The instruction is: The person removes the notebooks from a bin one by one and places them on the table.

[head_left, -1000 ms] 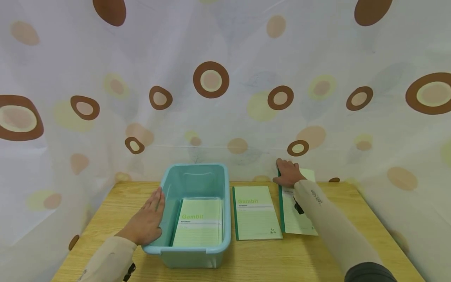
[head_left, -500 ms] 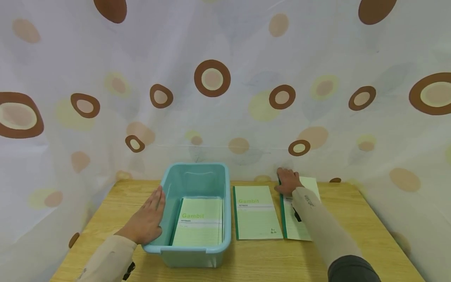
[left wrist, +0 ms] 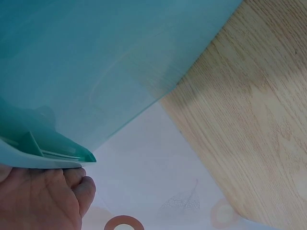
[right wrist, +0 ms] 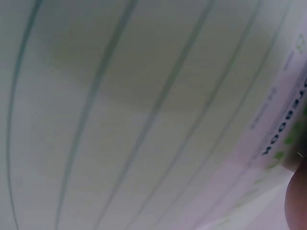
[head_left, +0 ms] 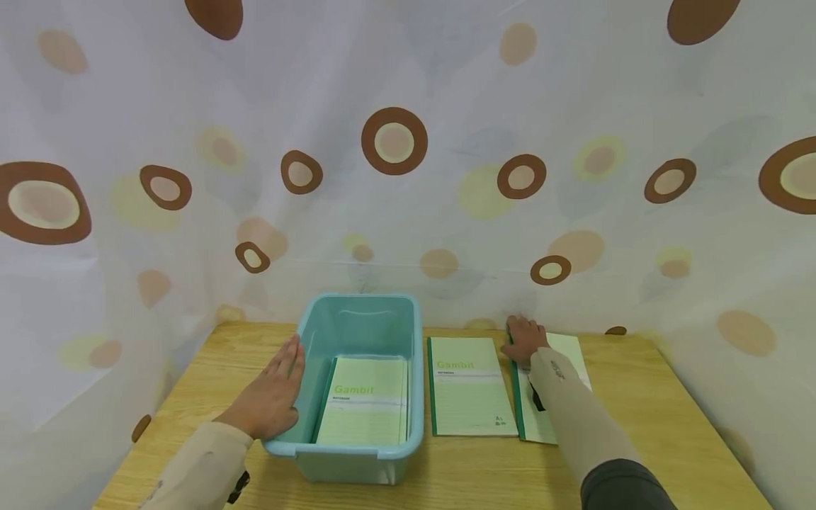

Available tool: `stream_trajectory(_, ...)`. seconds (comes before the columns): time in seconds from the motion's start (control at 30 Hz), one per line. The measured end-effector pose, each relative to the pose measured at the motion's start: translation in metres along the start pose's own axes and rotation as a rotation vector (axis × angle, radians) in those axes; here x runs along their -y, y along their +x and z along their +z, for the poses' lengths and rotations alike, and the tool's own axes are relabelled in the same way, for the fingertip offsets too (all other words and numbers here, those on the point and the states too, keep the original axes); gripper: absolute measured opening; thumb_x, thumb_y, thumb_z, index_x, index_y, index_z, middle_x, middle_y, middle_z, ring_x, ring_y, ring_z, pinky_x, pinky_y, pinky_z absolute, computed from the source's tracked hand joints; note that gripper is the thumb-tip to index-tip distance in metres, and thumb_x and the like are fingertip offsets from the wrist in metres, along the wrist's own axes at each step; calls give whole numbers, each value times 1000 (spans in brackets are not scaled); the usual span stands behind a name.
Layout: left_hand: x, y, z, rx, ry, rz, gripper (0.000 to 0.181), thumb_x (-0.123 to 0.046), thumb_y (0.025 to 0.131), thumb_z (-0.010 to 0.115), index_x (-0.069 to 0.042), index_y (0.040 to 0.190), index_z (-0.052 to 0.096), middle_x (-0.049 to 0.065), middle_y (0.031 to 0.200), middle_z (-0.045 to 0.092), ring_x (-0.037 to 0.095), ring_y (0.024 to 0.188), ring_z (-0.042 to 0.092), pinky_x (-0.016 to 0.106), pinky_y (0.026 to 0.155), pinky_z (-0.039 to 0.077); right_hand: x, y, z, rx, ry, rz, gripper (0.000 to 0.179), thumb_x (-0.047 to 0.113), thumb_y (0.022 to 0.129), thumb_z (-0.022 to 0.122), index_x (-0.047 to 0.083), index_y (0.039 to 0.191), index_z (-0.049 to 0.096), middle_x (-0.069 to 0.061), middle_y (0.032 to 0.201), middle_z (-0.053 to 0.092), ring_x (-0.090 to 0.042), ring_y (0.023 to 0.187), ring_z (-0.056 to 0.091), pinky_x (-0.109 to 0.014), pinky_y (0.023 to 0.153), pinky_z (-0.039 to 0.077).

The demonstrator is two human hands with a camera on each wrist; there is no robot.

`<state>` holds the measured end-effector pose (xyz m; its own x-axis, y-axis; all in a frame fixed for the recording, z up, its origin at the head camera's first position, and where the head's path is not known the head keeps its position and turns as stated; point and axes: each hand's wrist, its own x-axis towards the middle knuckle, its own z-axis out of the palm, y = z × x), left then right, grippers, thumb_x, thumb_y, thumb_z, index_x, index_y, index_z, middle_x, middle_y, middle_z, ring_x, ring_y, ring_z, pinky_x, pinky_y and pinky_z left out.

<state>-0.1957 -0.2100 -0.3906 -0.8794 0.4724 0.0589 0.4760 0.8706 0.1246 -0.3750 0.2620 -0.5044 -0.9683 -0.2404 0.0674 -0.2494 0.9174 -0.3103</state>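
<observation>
My left hand (head_left: 268, 393) lies with straight fingers along the left rim of a light blue plastic bin (head_left: 417, 397). In the left wrist view, the palm and fingers (left wrist: 53, 196) are right at the rim's edge. Inside the bin are pale green notebooks (head_left: 363, 418), stacked slightly askew. Farther right, my right hand (head_left: 526, 341) grips the top left of another green notebook (head_left: 538, 423) by its dark green spine; the forearm hides much of the cover. That cover (right wrist: 144, 96) fills the right wrist view, looking bowed. A similar "Gambit" notebook (head_left: 473, 404) lies between bin and right hand.
Everything sits on a light wooden table (head_left: 472, 474). A white curtain (head_left: 408, 219) with brown and yellow spots rises right behind the table's back edge and along both sides.
My right hand has come down and nearer with its notebook, which now lies lower, close beside the middle notebook. The left hand stays at the bin's rim. The head view has shifted slightly.
</observation>
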Motion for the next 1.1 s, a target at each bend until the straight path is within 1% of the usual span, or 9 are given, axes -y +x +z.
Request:
stream_trajectory(0.1,0,0,1,-10,0,8,76,0,72,48,24,140,22,40,150,13,52,139,15,58,110,24,0,-4,-1,13,32,8,28,20,84,61,3,102,49,-17,98,51,-41,95,46,-60,87,32)
stream_trajectory(0.27,-1,0,1,-2,-5,0,76,0,73,48,23,140,22,39,150,13,51,140,14,58,110,23,2,-5,-4,49,58,6,31,18,86,59,0,109,51,-21,103,51,-43,99,46,-62,89,34)
stream_trajectory(0.43,-1,0,0,9,-11,-15,76,0,74,48,23,141,21,38,151,12,51,140,14,57,111,22,0,-2,0,67,33,9,35,18,87,62,-1,115,52,-22,107,52,-44,102,49,-63,90,36)
stream_trajectory(0.57,-2,0,-1,6,-3,-11,75,0,74,48,23,141,21,39,151,12,51,140,14,57,111,23,-1,-1,2,64,10,10,39,18,88,63,-2,119,51,-24,110,53,-45,102,50,-62,90,38)
stream_trajectory(0.7,-2,1,-1,0,-1,-4,75,0,74,48,23,140,22,39,151,12,51,140,14,58,110,23,1,-5,1,65,4,5,41,18,90,62,-4,122,50,-27,114,51,-45,104,50,-60,89,39)
stream_trajectory(0.9,-3,1,-1,-5,-7,5,76,0,73,48,23,140,22,39,150,12,52,139,15,58,110,23,10,-6,-8,83,87,47,43,17,92,57,-7,127,49,-31,123,48,-48,111,46,-64,92,36)
stream_trajectory(1.0,-2,1,0,-5,-7,9,75,0,73,48,24,140,22,40,150,13,52,139,15,58,110,23,9,-4,-9,86,98,79,47,19,92,56,-6,130,46,-33,128,44,-50,115,44,-65,92,35)
stream_trajectory(1.1,-2,0,0,-6,-7,8,76,-1,73,49,24,140,23,40,150,13,52,139,15,58,110,24,5,-1,-8,77,107,90,50,21,92,56,-5,132,44,-34,131,42,-52,117,42,-66,93,34)
